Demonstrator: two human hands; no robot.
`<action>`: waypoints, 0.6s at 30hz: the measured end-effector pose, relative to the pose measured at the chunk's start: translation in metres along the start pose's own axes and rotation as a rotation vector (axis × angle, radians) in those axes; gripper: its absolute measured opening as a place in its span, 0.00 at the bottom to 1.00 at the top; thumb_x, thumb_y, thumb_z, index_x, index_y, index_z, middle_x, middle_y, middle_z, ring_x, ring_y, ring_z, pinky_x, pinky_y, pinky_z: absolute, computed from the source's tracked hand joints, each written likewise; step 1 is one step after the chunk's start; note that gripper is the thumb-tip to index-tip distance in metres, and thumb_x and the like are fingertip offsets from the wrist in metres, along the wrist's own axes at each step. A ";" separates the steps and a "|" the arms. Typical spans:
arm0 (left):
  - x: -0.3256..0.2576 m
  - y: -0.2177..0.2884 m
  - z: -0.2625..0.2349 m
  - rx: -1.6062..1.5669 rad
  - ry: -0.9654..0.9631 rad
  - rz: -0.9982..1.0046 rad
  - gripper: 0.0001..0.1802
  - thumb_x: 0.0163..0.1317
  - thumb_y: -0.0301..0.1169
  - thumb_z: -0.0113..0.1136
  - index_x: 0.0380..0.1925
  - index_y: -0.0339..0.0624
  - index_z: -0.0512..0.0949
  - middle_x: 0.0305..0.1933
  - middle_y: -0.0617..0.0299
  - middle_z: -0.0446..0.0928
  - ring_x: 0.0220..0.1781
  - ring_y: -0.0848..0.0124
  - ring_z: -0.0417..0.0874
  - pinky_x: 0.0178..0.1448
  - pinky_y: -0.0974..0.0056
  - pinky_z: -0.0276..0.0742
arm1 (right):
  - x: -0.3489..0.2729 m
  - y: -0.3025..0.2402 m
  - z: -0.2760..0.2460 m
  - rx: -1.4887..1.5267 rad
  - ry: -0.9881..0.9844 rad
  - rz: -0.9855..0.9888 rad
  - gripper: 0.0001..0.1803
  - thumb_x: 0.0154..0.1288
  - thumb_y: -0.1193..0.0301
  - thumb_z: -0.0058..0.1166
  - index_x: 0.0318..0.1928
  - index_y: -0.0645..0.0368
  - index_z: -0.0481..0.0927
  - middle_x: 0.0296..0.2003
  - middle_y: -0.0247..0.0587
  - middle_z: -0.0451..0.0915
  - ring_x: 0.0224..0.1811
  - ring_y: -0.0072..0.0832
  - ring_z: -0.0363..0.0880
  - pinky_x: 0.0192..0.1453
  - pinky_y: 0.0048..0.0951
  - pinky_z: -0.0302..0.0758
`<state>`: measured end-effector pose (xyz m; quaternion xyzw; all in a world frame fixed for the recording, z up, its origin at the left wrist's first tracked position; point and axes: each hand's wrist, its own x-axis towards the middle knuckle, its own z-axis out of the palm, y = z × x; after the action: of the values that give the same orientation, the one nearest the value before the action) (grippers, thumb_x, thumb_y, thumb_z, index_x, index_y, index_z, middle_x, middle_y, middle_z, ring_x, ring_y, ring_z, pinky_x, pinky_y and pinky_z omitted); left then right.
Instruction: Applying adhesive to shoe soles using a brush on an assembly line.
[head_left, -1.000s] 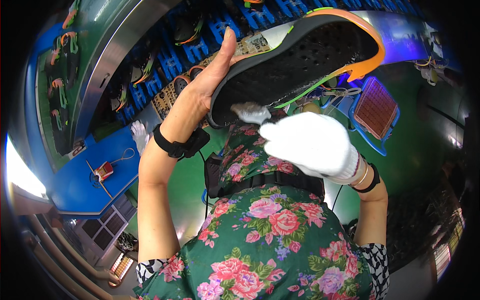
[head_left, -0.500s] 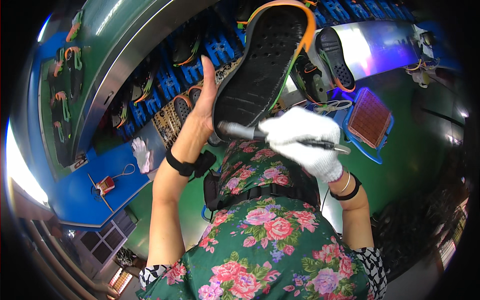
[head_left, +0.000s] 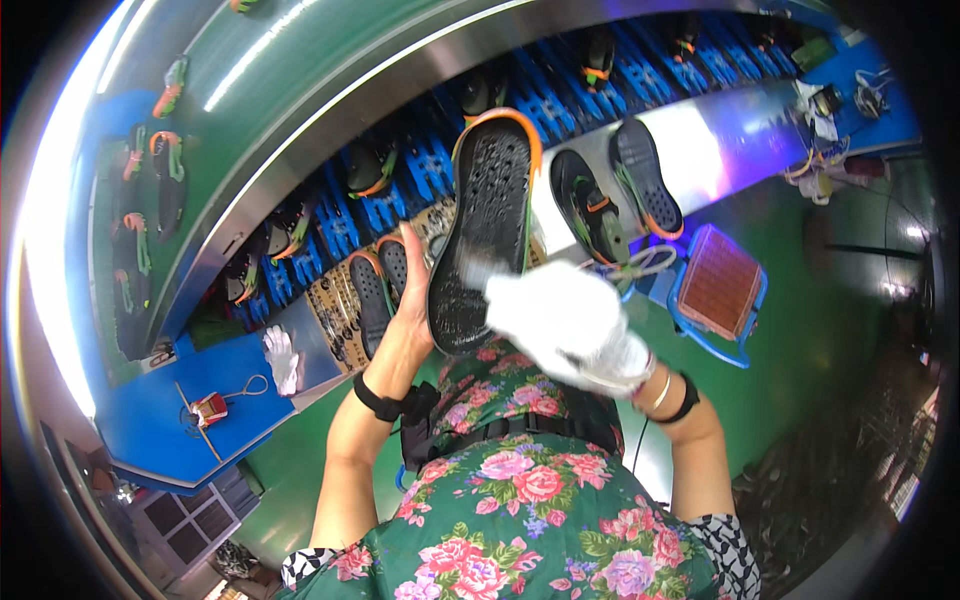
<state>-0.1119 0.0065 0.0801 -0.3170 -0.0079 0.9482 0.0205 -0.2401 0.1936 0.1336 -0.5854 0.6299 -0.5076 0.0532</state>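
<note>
My bare left hand [head_left: 408, 305] grips a black shoe sole [head_left: 488, 215] with an orange and green edge. Its thumb runs up the sole's left side, while the other fingers are hidden behind it. The dotted face is turned toward me and has a wet shine. In a white knitted glove, my right hand [head_left: 560, 318] is closed on a brush [head_left: 480, 270]. Motion blurs the bristles, which lie against the lower middle of the sole; the handle is covered by the glove.
A conveyor with blue racks [head_left: 430, 170] carries several shoes beyond the sole. Two dark shoe parts lie on the metal ledge [head_left: 700, 140] to the right, above a blue-framed stool [head_left: 720, 285]. On the left, a blue table [head_left: 160, 400] holds a white glove [head_left: 282, 358].
The sole now sits lower and farther from view, and its face looks wetter. My right hand has moved the brush from the near end up toward the sole's middle.
</note>
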 end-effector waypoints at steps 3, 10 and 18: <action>-0.025 0.004 0.005 0.120 -0.259 0.108 0.70 0.48 0.85 0.47 0.79 0.42 0.58 0.73 0.28 0.66 0.68 0.31 0.75 0.68 0.30 0.76 | -0.001 -0.014 -0.011 0.491 -0.021 0.128 0.09 0.60 0.76 0.69 0.42 0.61 0.90 0.44 0.45 0.90 0.42 0.36 0.88 0.49 0.35 0.84; -0.056 0.027 0.024 0.359 -0.544 0.385 0.78 0.41 0.86 0.56 0.79 0.36 0.53 0.74 0.25 0.62 0.66 0.29 0.76 0.62 0.31 0.82 | -0.023 -0.015 -0.033 0.969 0.560 0.569 0.07 0.52 0.88 0.62 0.34 0.71 0.84 0.41 0.58 0.86 0.44 0.45 0.88 0.48 0.37 0.85; -0.061 0.155 0.095 0.293 -0.864 0.437 0.72 0.46 0.75 0.67 0.79 0.35 0.51 0.76 0.29 0.58 0.75 0.31 0.64 0.69 0.31 0.76 | -0.044 0.020 0.013 1.218 0.535 0.821 0.13 0.59 0.85 0.61 0.45 0.71 0.87 0.46 0.56 0.89 0.36 0.29 0.87 0.43 0.26 0.84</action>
<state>-0.1263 -0.1515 0.1883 0.1163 0.1842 0.9660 -0.1392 -0.2316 0.2174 0.0907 -0.0310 0.3977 -0.8275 0.3952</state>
